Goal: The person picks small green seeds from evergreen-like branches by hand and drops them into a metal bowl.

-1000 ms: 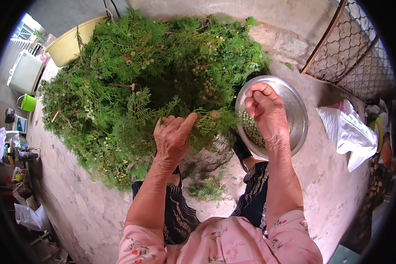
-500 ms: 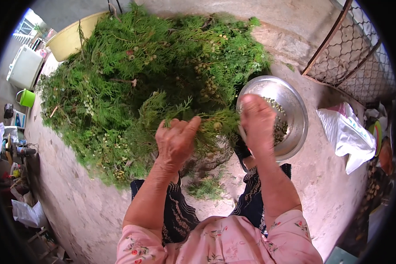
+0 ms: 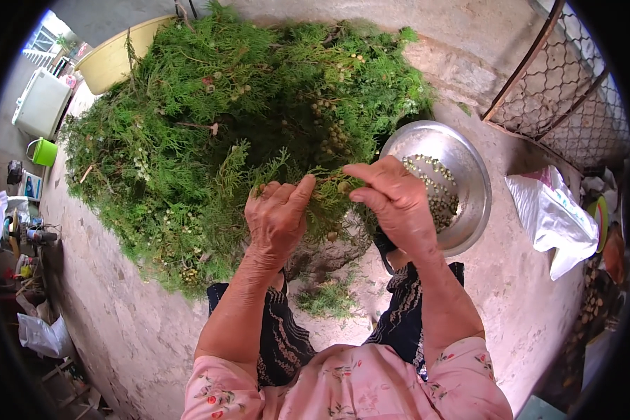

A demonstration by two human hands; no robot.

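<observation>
My left hand is closed around a leafy evergreen sprig, keeping it in front of the big green heap. A small round cone hangs on this sprig. Just to the right of it, my right hand reaches in with thumb and forefinger apart, their tips close to the cone. To the right stands a silver metal basin, partly behind my right hand. Many little pale green cones lie in its bottom.
A large heap of cut evergreen branches covers the floor ahead. Behind it is a yellow tub. Wire mesh stands at the far right, with a white sack nearer. A green bucket sits at the left.
My right hand has moved left from over the basin to the sprig, its thumb and forefinger spreading. My left hand has barely moved and keeps its hold on the sprig.
</observation>
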